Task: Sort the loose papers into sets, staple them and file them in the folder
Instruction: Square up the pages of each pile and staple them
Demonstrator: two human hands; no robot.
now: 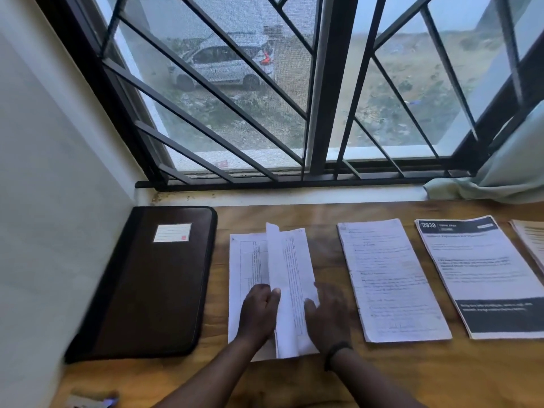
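Observation:
A stack of printed white papers (248,260) lies on the wooden table in front of me. My left hand (259,313) pinches a lifted sheet (290,275) that stands partly turned up over the stack. My right hand (328,316) rests on the right side of that sheet, fingers spread. A closed dark brown zip folder (153,287) with a white label lies to the left against the wall. To the right lie a handwritten-looking paper set (388,278) and a printed set with black bands (482,275).
Another paper pile (532,242) is cut off at the right edge. A small object (94,401) sits at the table's near left corner, blurred. A barred window and its sill run along the back; a pale curtain (500,172) hangs at the right.

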